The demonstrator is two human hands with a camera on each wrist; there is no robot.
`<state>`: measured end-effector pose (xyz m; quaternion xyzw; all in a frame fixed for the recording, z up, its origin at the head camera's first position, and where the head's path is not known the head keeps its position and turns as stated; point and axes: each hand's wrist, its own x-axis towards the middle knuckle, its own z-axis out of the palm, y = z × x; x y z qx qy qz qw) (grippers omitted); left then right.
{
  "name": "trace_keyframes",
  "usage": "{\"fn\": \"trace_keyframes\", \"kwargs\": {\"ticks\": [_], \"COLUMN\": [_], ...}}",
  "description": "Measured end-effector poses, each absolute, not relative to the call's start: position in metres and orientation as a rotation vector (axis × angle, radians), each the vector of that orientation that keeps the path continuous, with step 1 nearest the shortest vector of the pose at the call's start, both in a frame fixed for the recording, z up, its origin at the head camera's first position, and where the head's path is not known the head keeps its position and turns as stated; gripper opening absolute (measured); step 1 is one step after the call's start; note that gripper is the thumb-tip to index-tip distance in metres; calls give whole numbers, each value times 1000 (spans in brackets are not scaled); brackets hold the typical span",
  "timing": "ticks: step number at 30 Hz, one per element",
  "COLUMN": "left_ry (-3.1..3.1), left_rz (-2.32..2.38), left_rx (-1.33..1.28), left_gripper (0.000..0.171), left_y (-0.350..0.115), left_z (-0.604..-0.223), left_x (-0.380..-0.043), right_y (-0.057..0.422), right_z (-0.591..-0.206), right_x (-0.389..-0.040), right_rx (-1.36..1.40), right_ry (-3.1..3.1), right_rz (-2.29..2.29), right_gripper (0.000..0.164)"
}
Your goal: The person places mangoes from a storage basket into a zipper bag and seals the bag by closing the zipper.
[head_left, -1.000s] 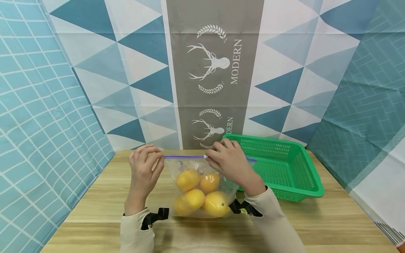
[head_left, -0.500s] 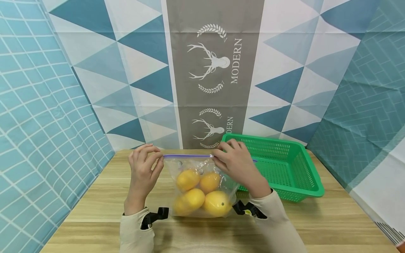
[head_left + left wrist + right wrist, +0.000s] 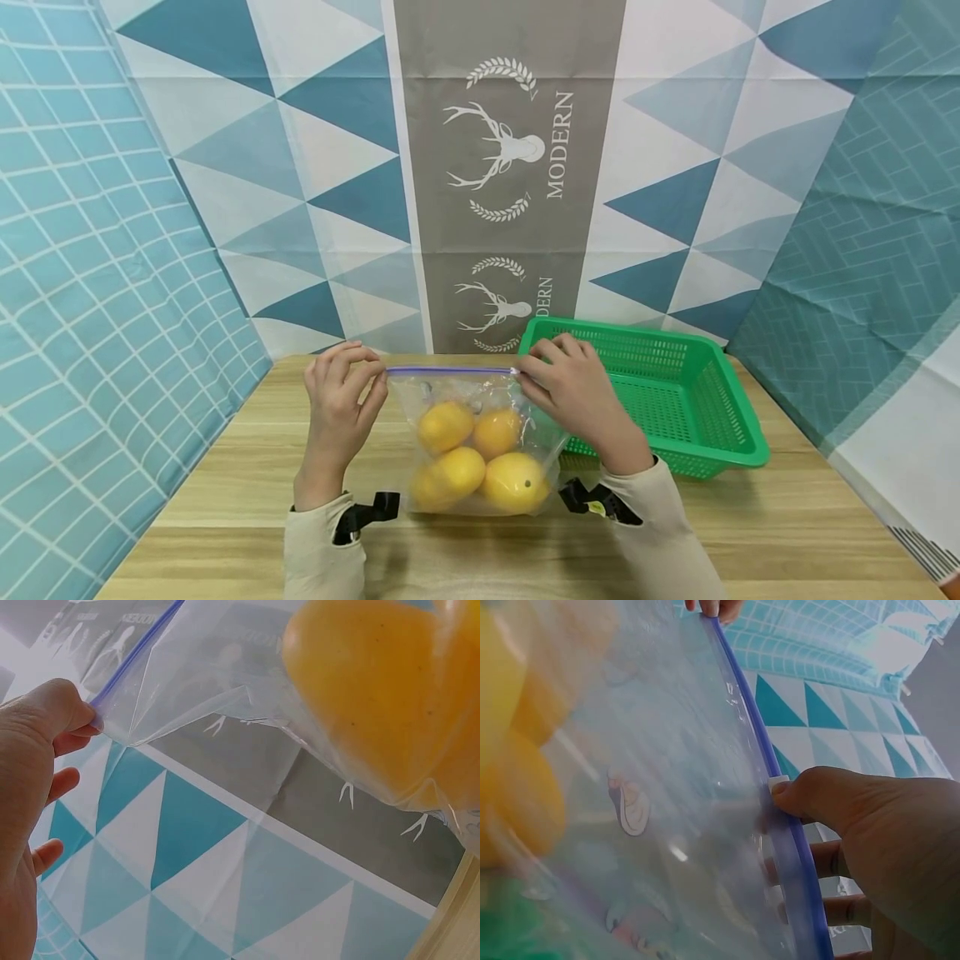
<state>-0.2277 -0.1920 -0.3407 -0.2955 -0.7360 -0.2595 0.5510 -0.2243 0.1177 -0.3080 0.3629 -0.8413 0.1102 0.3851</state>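
Note:
A clear zip bag (image 3: 420,390) stands on the table with several round yellow and orange fruits (image 3: 513,482) inside. Along its top edge runs a purple zip strip (image 3: 450,369). My left hand (image 3: 337,408) pinches the strip's left end between thumb and forefinger; its other fingers hang apart, as the left wrist view shows. Towards the right end, my right hand (image 3: 573,392) pinches the small white slider (image 3: 778,782), thumb on the near side and fingers behind the strip. That hand hides the strip's far right end in the head view.
A green plastic basket (image 3: 712,408) with perforated walls sits at the back right, partly behind my right hand. The wooden table (image 3: 240,483) meets patterned wall sheets (image 3: 345,217) at the back and sides.
My right hand has moved right along the purple strip, taking the white slider with it. The left hand, the fruits and the basket stay where they were.

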Motion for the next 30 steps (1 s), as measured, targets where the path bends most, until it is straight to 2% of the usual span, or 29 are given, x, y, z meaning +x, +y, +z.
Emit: {"fn": "trace_keyframes", "kwargs": {"ticks": [13, 30], "left_ry": [-1738, -1738], "left_rz": [-615, -617], "left_rx": [-704, -709], "left_gripper": [33, 33], "left_y": [-192, -193], "left_z": [-341, -339], "left_x": [-228, -227], "right_y": [133, 149], "right_z": [-315, -322], "right_x": [-223, -222], "right_rx": [882, 812], "right_ry": [-2137, -2155], "right_rz": [314, 345], "right_gripper": [5, 7]}}
